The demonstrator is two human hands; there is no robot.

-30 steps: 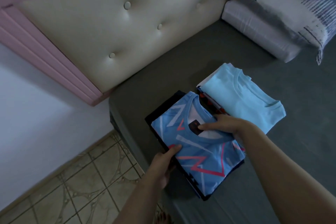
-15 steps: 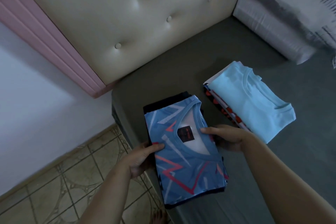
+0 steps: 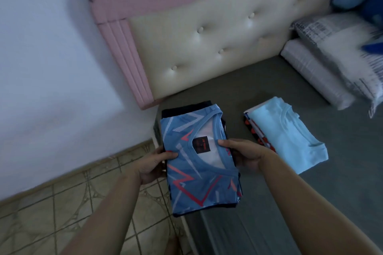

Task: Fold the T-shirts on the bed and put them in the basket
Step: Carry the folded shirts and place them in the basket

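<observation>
Neatly folded blue zigzag T-shirt (image 3: 199,163), collar up, atop dark shirts (image 3: 186,107).

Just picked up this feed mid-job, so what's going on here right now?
A person is holding a folded stack topped by a blue patterned T-shirt, left hand gripping one side and right hand the other, at the bed's corner. A second folded pile, topped by a light blue T-shirt, lies on the bed beside it. No basket is in view.
</observation>
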